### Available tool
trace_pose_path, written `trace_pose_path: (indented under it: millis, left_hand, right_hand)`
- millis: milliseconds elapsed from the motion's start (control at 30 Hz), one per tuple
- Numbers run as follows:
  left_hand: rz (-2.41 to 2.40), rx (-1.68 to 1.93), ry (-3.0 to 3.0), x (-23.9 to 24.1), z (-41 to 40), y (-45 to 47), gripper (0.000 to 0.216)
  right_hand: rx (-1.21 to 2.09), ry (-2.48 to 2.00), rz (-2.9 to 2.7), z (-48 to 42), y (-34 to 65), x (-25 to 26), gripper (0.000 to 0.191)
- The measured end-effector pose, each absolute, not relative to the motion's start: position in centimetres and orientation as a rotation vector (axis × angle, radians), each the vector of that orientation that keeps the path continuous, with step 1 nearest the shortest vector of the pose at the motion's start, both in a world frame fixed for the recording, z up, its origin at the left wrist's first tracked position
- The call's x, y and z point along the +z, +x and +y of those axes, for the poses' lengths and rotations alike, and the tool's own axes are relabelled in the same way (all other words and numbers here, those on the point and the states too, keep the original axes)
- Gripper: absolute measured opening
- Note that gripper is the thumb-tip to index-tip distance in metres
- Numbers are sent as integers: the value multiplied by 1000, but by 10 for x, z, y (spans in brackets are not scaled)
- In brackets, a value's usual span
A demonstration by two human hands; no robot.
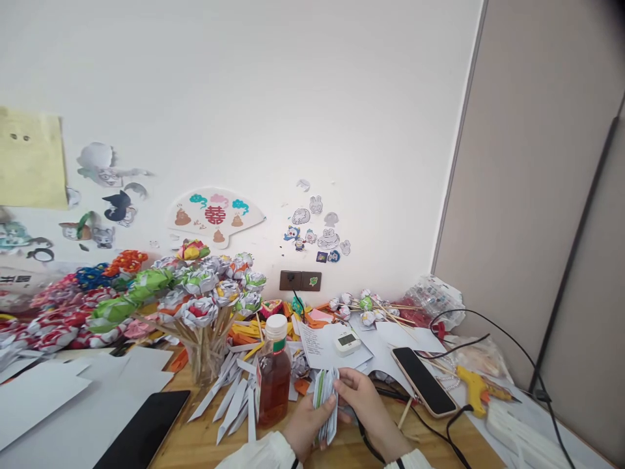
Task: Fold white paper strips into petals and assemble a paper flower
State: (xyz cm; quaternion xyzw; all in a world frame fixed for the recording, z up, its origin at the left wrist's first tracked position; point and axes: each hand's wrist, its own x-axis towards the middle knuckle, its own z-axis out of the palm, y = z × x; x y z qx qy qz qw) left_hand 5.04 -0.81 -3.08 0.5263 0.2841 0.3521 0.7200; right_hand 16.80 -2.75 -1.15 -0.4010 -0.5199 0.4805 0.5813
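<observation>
A stack of folded paper strips (324,397), mostly white with a green one among them, stands on edge between my two hands above the table's front part. My left hand (308,420) is wrapped round its lower left side, the thumb lying across the front. My right hand (364,404) closes on the stack's upper right edge with thumb and fingers. Some of the right fingers are hidden behind the paper. Just left of my hands stands a capped bottle (273,378) of amber liquid. Loose folded white strips (234,404) lie beyond it to the left.
Paper flowers on sticks (200,293) stand in a clear cup (208,355). A black tablet (144,430) and white sheets (41,404) lie left. To the right are a phone (424,381), a yellow glue gun (476,391) and black cables (452,433). A white timer (346,340) sits behind my hands.
</observation>
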Motion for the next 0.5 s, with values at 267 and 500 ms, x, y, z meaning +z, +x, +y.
trace_pose_path:
  millis: [267,500]
  left_hand:
    - [638,786,1227,-40,-4,53,47]
    - [634,791,1269,-27,-16,52,51]
  right_hand:
    - [1021,-1032,-1164,-26,162,-12,34]
    - [992,-1026,-1153,-32,155,-4,31]
